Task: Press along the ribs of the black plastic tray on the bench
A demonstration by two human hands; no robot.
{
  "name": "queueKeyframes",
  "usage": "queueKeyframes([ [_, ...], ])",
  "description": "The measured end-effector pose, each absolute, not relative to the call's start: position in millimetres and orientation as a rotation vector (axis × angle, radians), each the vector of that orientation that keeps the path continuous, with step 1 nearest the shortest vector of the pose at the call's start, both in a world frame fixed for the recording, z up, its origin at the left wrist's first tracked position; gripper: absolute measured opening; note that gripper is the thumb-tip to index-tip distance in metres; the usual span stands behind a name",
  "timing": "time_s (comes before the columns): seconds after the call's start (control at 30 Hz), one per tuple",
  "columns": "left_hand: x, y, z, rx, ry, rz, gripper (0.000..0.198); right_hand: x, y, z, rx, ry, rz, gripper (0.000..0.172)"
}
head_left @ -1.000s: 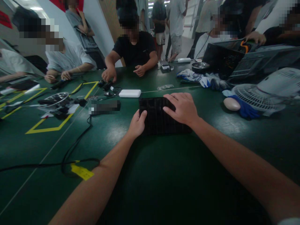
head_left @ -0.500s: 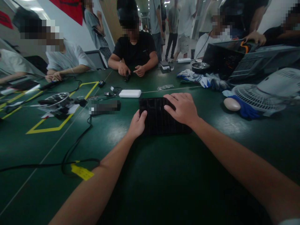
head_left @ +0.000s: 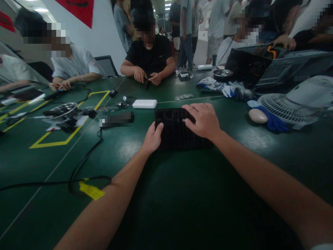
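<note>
A flat black clutch bag [head_left: 174, 133] with a crocodile-like pattern of grooves is at the middle of the green table. My left hand [head_left: 153, 137] grips its left edge, thumb on the face and the other fingers hidden behind. Over the upper right part lies my right hand [head_left: 204, 119], its fingers bent across the top edge and its thumb pressed on the face. A small shiny spot [head_left: 184, 120], perhaps a clasp, shows beside that thumb. Just behind the bag is a white box-shaped device [head_left: 144, 103].
To the left lie a black power strip [head_left: 118, 119], a cable with a yellow tag [head_left: 91, 191] and a metal bowl [head_left: 62, 111]. Rightward are a fan [head_left: 286, 104], a pale oval object [head_left: 257, 116] and gloves [head_left: 229, 89]. A co-worker's hands [head_left: 148, 77] hold a small black object opposite.
My right thumb has shifted slightly right, baring the small shiny spot on the bag. Across the table, the co-worker's hands have come closer together around the small black object. People in the background have moved.
</note>
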State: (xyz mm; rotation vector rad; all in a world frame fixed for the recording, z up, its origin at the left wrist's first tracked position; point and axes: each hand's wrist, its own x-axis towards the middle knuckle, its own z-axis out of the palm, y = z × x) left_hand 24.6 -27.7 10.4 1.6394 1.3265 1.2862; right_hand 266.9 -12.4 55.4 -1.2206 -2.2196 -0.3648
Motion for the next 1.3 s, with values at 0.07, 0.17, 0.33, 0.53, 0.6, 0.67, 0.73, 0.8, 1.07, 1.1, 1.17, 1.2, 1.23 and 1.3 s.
queueKeyframes([
  [0.07, 24.4, -27.8, 10.2, 1.646, 1.331, 1.291, 0.044, 267.0, -12.2, 55.0, -1.221, -2.218, -0.365, 0.049],
  [0.17, 24.4, -28.5, 10.5, 1.653, 1.347, 1.281, 0.043, 267.1, -11.8, 54.2, -1.222, -2.219, -0.365, 0.050],
  [0.33, 24.6, -28.8, 10.7, 1.639, 1.334, 1.276, 0.044, 267.1, -11.7, 53.8, -1.219, -2.218, -0.369, 0.050],
  [0.53, 24.4, -28.1, 9.6, 1.636, 1.328, 1.288, 0.043, 267.8, -12.2, 54.6, -1.218, -2.227, -0.365, 0.050],
  [0.6, 24.4, -28.3, 10.1, 1.641, 1.333, 1.287, 0.042, 268.1, -12.4, 54.6, -1.220, -2.227, -0.371, 0.050],
  [0.67, 24.4, -28.5, 10.7, 1.645, 1.342, 1.281, 0.042, 268.2, -12.6, 54.5, -1.224, -2.227, -0.376, 0.049],
  [0.73, 24.3, -28.4, 10.9, 1.651, 1.359, 1.276, 0.041, 268.0, -12.5, 54.3, -1.225, -2.223, -0.378, 0.049],
  [0.8, 24.3, -28.1, 10.8, 1.660, 1.369, 1.273, 0.042, 267.5, -12.2, 54.1, -1.222, -2.218, -0.381, 0.048],
  [1.07, 24.2, -28.7, 10.9, 1.660, 1.371, 1.267, 0.042, 266.6, -12.0, 54.8, -1.228, -2.213, -0.370, 0.045],
  [1.1, 24.0, -28.7, 10.9, 1.657, 1.370, 1.268, 0.042, 266.7, -12.1, 54.9, -1.229, -2.214, -0.368, 0.045],
  [1.17, 23.8, -28.5, 10.7, 1.651, 1.360, 1.272, 0.042, 266.9, -12.0, 55.0, -1.233, -2.215, -0.363, 0.045],
  [1.2, 23.7, -28.3, 10.7, 1.651, 1.354, 1.274, 0.042, 266.9, -12.0, 55.0, -1.233, -2.216, -0.359, 0.046],
  [1.23, 23.7, -28.2, 10.7, 1.650, 1.350, 1.274, 0.042, 267.0, -12.0, 55.0, -1.233, -2.218, -0.356, 0.047],
  [1.3, 24.0, -28.3, 11.0, 1.643, 1.353, 1.271, 0.042, 267.0, -12.1, 55.2, -1.231, -2.222, -0.353, 0.048],
])
